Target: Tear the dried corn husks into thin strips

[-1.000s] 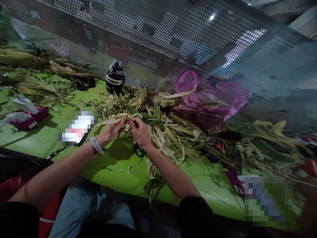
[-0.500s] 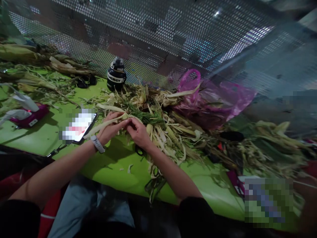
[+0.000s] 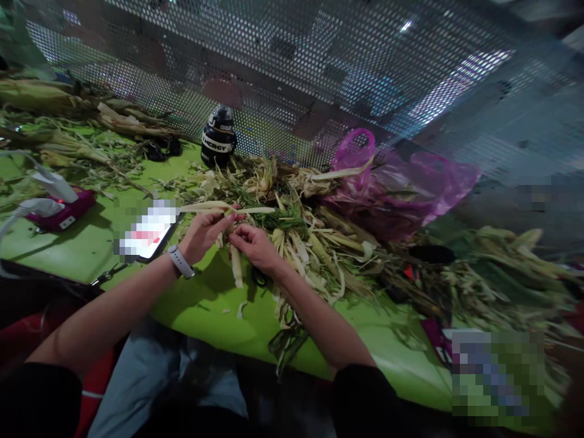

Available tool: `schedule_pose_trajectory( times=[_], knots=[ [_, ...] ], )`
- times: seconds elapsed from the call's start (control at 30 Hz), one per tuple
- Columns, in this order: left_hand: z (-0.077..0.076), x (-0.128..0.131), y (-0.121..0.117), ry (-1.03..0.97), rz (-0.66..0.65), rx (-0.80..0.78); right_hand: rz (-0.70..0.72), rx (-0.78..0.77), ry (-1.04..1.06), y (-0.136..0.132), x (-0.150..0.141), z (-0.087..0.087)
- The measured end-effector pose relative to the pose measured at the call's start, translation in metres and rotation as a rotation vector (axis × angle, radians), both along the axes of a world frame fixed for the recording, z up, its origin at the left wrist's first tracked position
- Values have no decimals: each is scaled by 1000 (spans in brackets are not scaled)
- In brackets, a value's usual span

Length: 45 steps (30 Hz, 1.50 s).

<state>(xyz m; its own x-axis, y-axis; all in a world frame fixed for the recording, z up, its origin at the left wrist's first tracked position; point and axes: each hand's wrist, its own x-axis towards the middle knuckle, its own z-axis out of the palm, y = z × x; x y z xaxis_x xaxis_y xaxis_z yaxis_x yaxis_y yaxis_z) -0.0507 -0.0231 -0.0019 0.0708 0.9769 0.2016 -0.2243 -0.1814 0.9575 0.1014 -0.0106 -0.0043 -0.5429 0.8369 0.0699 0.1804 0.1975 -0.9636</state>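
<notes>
My left hand [image 3: 206, 234], with a pale watch band at the wrist, pinches a pale corn husk strip [image 3: 205, 208] that sticks out to both sides above the fingers. Close beside it, my right hand [image 3: 255, 246] has its fingers closed on the lower part of the same husk piece, and an end of it [image 3: 236, 267] hangs below. How the strips join between the fingers is hidden. Past the hands lies a heap of dried husks [image 3: 314, 243], with a bundle of thin green strands [image 3: 285, 216] on it. The dark handle of a tool [image 3: 260, 277] shows under my right hand.
A phone with a lit screen [image 3: 150, 234] lies left of my hands. A purple power strip [image 3: 68, 210] with plugs sits farther left. A black bottle [image 3: 218, 139] stands at the back, and a pink plastic bag [image 3: 401, 188] rests right of the heap. Behind rises a perforated metal panel [image 3: 283, 79].
My right hand has moved slightly down from the left fingertips. A husk end now hangs beneath it, and the strip in my left hand lies more level. The whole view has shifted a little.
</notes>
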Motion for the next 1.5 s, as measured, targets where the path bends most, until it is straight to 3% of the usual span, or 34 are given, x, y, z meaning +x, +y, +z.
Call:
schedule_pose_trajectory(
  times=[0.13,0.23,0.3,0.43,0.5,0.57,0.7,0.83,0.9,1.0,1.13,1.27,1.37,1.43,1.5],
  knots=[
    [6,0,-1,-159,-35,-122,47,-111,47,-2,-3,-2],
    [9,-2,-1,-205,-56,-158,41,-43,-3,-2,-2,-2],
    [10,-4,-1,-211,-9,-175,-15,122,-110,-2,2,1],
    [8,-5,2,-156,40,-218,-268,661,-310,-6,10,13],
    [6,-4,3,-130,18,-195,-373,790,-369,-6,12,17],
    [5,-3,3,-100,26,-119,-326,766,-432,-5,13,21],
    [8,-2,1,-7,37,19,5,534,-456,0,19,27],
    [11,-1,-2,109,-185,26,-144,225,-238,6,28,35],
    [9,0,-3,159,-288,27,-212,157,-182,9,29,35],
    [6,0,-3,233,-334,39,-226,242,-149,13,23,27],
    [5,-4,0,224,-266,38,-372,282,-76,18,18,17],
    [7,-6,2,240,-209,37,-428,322,-363,18,25,22],
    [9,-4,1,303,-270,40,-480,557,-445,12,28,33],
    [10,-2,-1,301,-317,34,-375,703,-326,8,26,37],
    [10,-1,-2,289,-342,22,-184,718,-202,5,22,38]
  ],
)
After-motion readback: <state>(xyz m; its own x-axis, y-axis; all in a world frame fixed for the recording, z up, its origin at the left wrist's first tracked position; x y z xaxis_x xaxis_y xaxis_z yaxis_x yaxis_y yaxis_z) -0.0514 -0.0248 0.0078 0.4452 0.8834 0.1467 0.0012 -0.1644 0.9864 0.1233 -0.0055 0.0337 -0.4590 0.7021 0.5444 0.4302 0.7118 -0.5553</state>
